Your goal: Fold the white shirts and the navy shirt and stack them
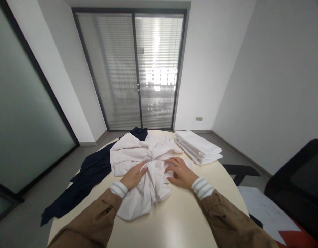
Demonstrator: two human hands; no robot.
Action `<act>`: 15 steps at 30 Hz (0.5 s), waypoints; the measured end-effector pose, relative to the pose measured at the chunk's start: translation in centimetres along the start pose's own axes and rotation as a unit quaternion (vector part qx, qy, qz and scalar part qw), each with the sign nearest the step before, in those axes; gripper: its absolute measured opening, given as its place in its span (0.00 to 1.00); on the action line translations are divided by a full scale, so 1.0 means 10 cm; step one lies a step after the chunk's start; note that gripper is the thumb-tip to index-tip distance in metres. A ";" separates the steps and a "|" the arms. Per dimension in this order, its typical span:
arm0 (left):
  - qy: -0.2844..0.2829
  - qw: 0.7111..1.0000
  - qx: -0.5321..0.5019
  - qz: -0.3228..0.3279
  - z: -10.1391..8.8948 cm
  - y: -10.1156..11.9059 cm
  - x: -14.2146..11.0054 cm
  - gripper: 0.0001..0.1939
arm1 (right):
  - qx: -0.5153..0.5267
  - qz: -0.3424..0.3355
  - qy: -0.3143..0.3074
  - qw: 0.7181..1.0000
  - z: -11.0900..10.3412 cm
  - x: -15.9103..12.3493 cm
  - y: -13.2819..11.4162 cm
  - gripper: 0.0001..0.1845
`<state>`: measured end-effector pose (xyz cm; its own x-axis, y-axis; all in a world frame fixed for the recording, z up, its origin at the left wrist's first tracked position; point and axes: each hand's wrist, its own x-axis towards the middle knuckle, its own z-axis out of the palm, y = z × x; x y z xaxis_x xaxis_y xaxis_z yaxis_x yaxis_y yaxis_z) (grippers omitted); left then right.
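Note:
A rumpled white garment (135, 203) lies on the round cream table (179, 224), its cloth gathered into folds near the middle. On the left side of those folds is my left hand (133, 176), thumb and fingers closed on a ridge of the cloth. My right hand (183, 173) rests at the garment's right side, fingers apart and curved, with the fingertips touching the fabric. Dark navy clothing (94, 168) lies beside and partly behind the white garment, one long part reaching over the table's left edge.
A stack of folded white cloth (200, 146) sits at the table's back right. To the right stands a black office chair (300, 179) with an armrest (241, 169); white and red material (267, 210) lies by it. Glass doors with blinds (133, 69) are behind the table.

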<state>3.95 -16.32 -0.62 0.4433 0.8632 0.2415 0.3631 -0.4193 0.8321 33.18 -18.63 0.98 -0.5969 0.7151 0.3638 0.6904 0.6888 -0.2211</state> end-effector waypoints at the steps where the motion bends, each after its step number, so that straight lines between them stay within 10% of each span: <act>1: 0.006 1.000 -0.004 -0.002 0.01 0.01 0.00 0.25 | 0.000 0.003 0.000 1.000 0.02 0.00 0.00 0.11; 10: 0.048 0.995 -0.046 -0.075 -0.07 0.00 0.03 0.25 | 0.059 0.009 -0.026 0.998 0.00 -0.05 0.05 0.28; 15: 0.101 0.989 -0.073 -0.084 -0.10 -0.10 0.06 0.22 | 0.038 0.013 0.010 0.999 0.01 -0.01 0.11 0.11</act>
<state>2.99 -15.13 -0.80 0.2089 0.9621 0.1755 0.2901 -0.2324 0.9284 33.90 -17.93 0.62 -0.5699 0.7309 0.3755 0.6724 0.6775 -0.2983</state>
